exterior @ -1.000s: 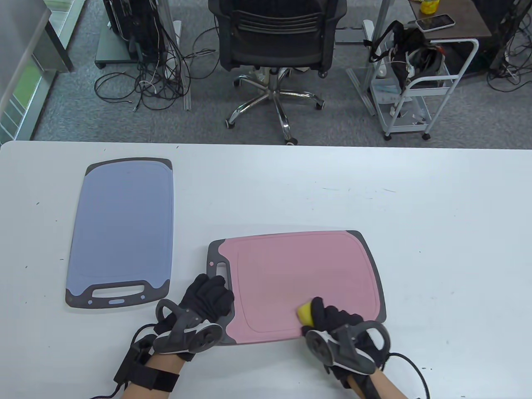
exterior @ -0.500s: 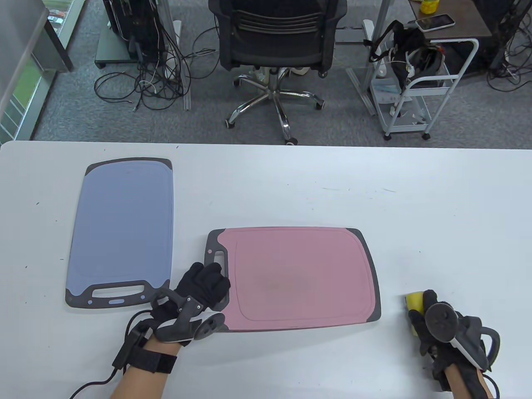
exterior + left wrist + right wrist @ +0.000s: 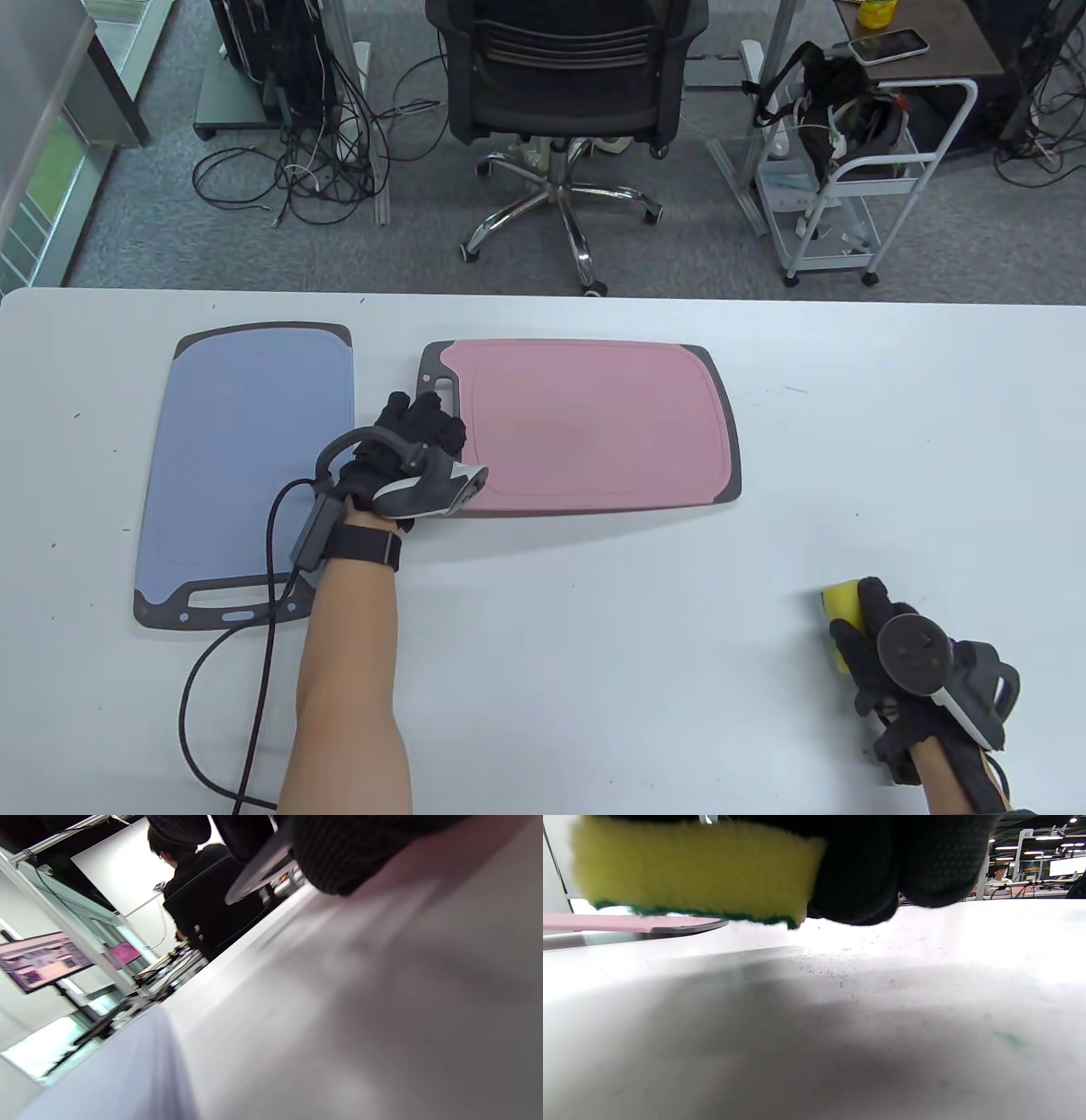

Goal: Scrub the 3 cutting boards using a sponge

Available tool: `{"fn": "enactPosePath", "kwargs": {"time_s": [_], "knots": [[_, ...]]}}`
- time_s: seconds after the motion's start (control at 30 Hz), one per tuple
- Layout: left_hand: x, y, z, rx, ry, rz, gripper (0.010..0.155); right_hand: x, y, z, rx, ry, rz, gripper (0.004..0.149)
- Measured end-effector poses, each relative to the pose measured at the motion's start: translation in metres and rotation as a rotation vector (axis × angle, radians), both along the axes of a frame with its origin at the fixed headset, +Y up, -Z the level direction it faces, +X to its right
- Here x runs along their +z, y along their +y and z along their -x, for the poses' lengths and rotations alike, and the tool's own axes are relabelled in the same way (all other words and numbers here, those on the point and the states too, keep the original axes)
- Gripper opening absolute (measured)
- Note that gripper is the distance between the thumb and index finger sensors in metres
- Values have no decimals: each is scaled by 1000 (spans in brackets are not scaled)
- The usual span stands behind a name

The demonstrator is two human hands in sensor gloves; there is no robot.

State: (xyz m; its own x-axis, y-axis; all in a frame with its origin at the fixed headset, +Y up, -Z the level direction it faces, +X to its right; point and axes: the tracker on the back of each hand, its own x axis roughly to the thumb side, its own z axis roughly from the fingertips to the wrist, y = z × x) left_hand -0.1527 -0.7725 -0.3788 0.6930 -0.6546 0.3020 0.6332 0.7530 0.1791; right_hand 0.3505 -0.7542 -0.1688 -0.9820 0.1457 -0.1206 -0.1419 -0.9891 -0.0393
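Observation:
The pink cutting board (image 3: 594,424) lies far on the table, right beside the blue cutting board (image 3: 246,458). My left hand (image 3: 420,416) rests on the pink board's dark handle end, fingers pressing down on it. In the left wrist view the fingertips (image 3: 339,857) sit on blurred pink surface, with the blue board (image 3: 118,1077) at lower left. My right hand (image 3: 865,632) grips the yellow sponge (image 3: 840,615) at the table's front right. The right wrist view shows the sponge (image 3: 687,870), green side down, just over the table, and the pink board (image 3: 606,923) far off.
The left glove's cable (image 3: 271,543) trails over the blue board's handle end. Past the table's far edge stand an office chair (image 3: 564,85), a white cart (image 3: 857,178) and floor cables. White table (image 3: 636,611) stretches between my two hands.
The right hand took the sponge off the pink board to the front right of the table. The left hand then slid the pink board away, up beside the blue board.

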Motion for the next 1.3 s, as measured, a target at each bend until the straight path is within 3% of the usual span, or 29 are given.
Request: {"fn": "enactPosePath", "kwargs": {"time_s": [0.07, 0.13, 0.27, 0.33, 0.47, 0.67, 0.83, 1.03, 1.17, 1.3], "knots": [[-12, -10, -1, -58, 69, 62, 81, 1, 1, -1, -11, -5, -5, 71], [-17, -15, -2, -65, 149, 83, 83, 1, 0, -2, -14, -9, -7, 71], [-24, -19, 2, -118, 269, 143, 80, 1, -1, -3, -26, -25, 3, 71], [-18, -16, 5, -28, 302, 204, 77, 2, -1, -2, -28, -27, 8, 71], [14, -5, 7, 76, 271, 181, 76, 3, 0, 2, -24, -11, -1, 71], [82, 6, 21, 132, 234, 165, 79, 6, 1, 5, -27, -1, -8, 71], [137, 7, 64, 223, 388, 162, 84, 7, -1, 3, -44, -15, 4, 71], [195, -13, 129, 387, 621, 171, 88, 14, 1, 0, -105, -29, -11, 71], [211, -15, 153, 515, 686, 165, 84, 19, 0, -1, -131, -33, -7, 71], [210, -17, 156, 519, 680, 187, 78, 21, -1, -3, -149, -36, 1, 71]]}}
